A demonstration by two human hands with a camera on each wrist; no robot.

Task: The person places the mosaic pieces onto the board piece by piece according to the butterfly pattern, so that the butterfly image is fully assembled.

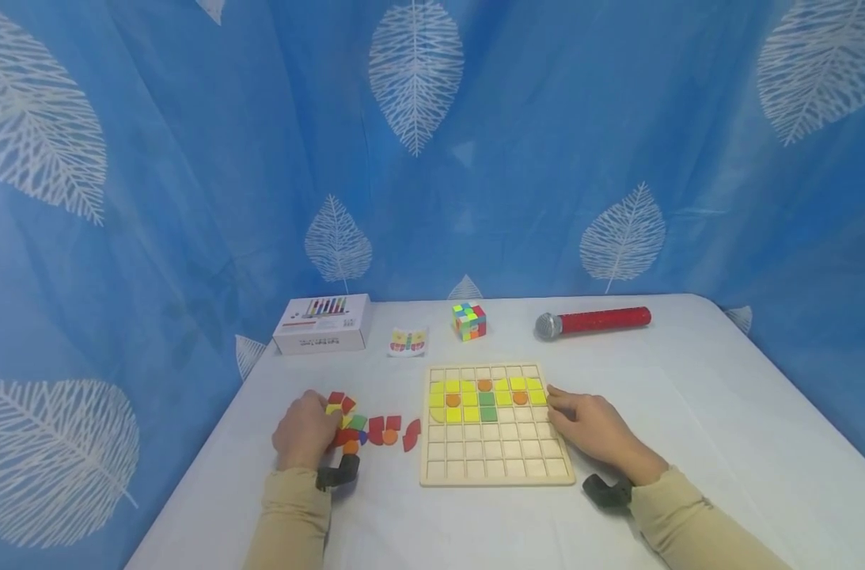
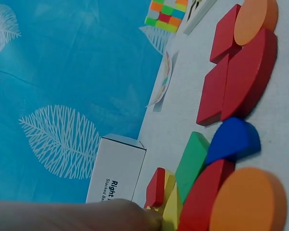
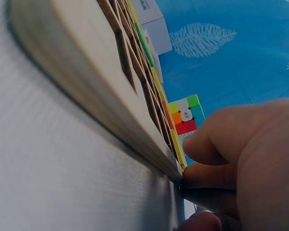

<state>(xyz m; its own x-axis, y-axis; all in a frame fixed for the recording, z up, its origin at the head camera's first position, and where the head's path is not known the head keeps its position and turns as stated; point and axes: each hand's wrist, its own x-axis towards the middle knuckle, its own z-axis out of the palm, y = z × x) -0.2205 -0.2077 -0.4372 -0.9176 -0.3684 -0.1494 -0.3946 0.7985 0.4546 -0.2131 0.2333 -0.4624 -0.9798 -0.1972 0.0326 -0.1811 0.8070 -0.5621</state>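
Note:
My left hand [image 1: 306,430] is at a loose pile of coloured tiles on the left. In the left wrist view, one finger [image 2: 130,214] reaches a yellow tile [image 2: 172,211]; the other fingertips are hidden. Close by lie a green tile [image 2: 191,161], a blue tile [image 2: 233,139], a red curved tile [image 2: 207,192] and an orange round tile [image 2: 250,199]. Against the right edge of the wooden grid board [image 1: 496,470] rests my right hand [image 1: 594,426], fingertips touching its rim. Yellow tiles [image 1: 453,415], green squares [image 1: 488,414] and orange discs [image 1: 520,397] sit in the board's upper rows.
Behind the board stand a puzzle cube [image 1: 469,321] and a small pattern card [image 1: 407,342]. A white box [image 1: 322,324] is at the back left, and a red microphone [image 1: 596,321] lies at the back right. More red tiles [image 1: 411,435] lie between pile and board.

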